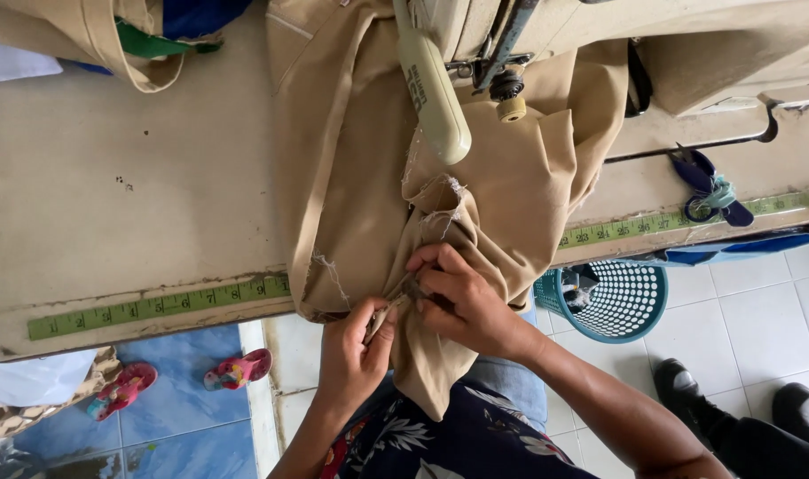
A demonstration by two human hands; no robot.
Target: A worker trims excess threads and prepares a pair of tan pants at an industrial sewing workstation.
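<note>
A tan cloth garment point(369, 177) lies over the sewing table point(138, 195) and hangs off its front edge into my lap. My left hand point(351, 355) pinches a folded edge of the cloth just below the table edge. My right hand point(462, 302) grips the same fold right beside it, fingers curled, touching the left hand's fingertips. Frayed threads show along the cloth's raw edges. The cream sewing machine point(435, 89) stands above, with the cloth under its arm.
A green measuring tape point(156, 306) runs along the table's front edge. Blue-handled scissors point(710, 191) lie at the right. A teal plastic basket point(613, 302) stands on the white tiled floor. Small pink sandals point(236, 368) lie on blue tiles at left; black shoes point(688, 390) at right.
</note>
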